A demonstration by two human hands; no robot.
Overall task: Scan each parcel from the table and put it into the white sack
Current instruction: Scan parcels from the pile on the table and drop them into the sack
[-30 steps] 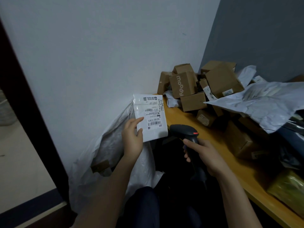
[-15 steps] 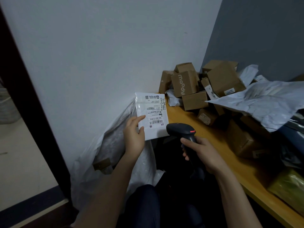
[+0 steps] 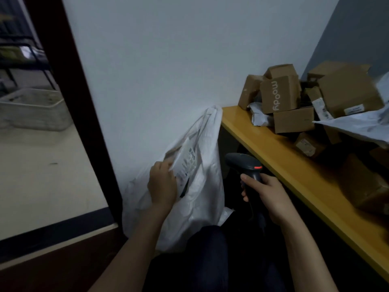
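Left hand [image 3: 162,186] grips the white parcel [image 3: 186,163], fingers curled on its edge, at the mouth of the white sack [image 3: 206,207] beside the end of the table [image 3: 273,148]. The parcel is blurred and looks partly inside. Right hand [image 3: 265,197] is wrapped round the handle of the black scanner [image 3: 244,165], red light on, low by the table edge. A pile of brown boxes [image 3: 280,95] sits in the table corner, 1 marked "moody".

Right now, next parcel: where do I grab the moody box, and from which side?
Probably its top front edge, from above and the front: the moody box stands on end atop another brown box, printed face free, while a tilted box crowds the side nearer the white wall.
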